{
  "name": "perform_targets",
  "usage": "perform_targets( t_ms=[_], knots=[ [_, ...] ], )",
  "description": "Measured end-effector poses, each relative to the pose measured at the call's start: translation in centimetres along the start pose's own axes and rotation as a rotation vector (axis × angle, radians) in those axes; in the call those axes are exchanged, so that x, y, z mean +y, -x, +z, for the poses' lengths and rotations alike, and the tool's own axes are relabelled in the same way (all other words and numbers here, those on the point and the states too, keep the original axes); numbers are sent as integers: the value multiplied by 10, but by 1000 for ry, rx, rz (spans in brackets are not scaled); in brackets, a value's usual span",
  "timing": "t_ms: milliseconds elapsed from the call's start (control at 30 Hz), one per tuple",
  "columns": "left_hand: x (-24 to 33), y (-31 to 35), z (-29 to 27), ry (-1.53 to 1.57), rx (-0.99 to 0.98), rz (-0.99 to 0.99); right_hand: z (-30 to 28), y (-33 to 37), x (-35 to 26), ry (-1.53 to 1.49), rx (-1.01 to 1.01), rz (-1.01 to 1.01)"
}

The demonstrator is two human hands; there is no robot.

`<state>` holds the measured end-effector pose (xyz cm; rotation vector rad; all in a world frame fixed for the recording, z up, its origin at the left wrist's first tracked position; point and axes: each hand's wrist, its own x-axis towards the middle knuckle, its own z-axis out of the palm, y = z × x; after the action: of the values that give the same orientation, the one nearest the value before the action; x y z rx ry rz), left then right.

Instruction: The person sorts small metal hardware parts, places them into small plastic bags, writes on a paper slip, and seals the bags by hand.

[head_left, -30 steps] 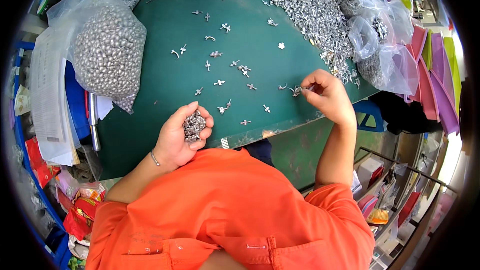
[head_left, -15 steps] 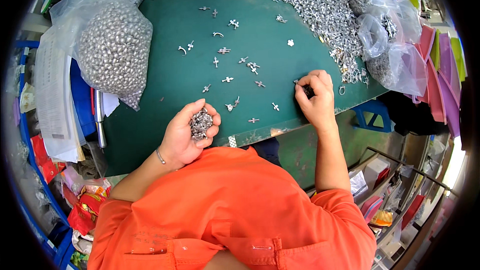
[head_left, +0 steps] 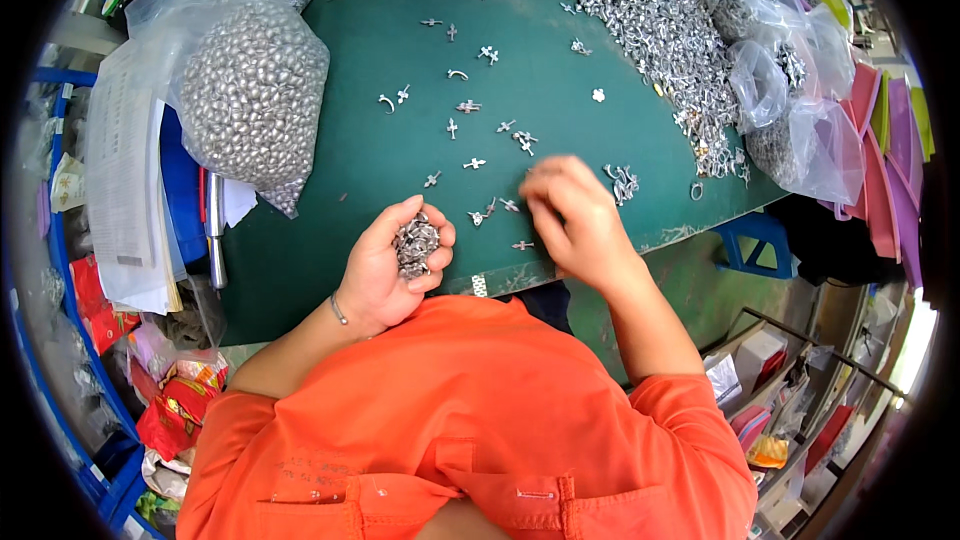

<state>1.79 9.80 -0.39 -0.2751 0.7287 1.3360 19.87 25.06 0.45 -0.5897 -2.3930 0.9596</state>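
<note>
**A cupped handful of small metal parts over a green bench**

A clump of small silver metal parts (head_left: 415,240) lies in the palm of the left hand (head_left: 385,270), which is turned palm up and curled around them, fingers and thumb closing loosely on the heap. This hand sits above the near edge of the green bench (head_left: 350,170), a thin bracelet (head_left: 339,310) at its wrist.

Just to the right, the right hand (head_left: 570,220) hovers low over the bench with its back to the camera and fingers bent downward; it is blurred, and whether it grips anything cannot be told. Around and beyond it lie scattered loose parts (head_left: 475,135), well apart from one another, some cross-shaped, some hooked. A small cluster (head_left: 622,182) sits just right of the right hand.

Further off, a wide pile of the same silver pieces (head_left: 640,20) runs along the far right of the bench, ending at clear plastic bags (head_left: 790,120) with more parts inside. At far left a bulging clear bag of rounded silver pieces (head_left: 250,90) rests on the bench, beside white papers (head_left: 125,180) and a metal rod (head_left: 215,235). Pink and yellow-green sheets (head_left: 880,130) stand at the right edge. The person wears an orange shirt (head_left: 470,420).
</note>
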Motion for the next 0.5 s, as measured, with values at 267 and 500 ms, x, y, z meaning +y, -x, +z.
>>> perform_targets(
  t_ms=[267,500],
  knots=[
    [7,8,-6,78,17,16,11,-15,29,124,92,-59],
    [7,4,-3,70,28,14,15,1,9,127,25,-89]
  ],
)
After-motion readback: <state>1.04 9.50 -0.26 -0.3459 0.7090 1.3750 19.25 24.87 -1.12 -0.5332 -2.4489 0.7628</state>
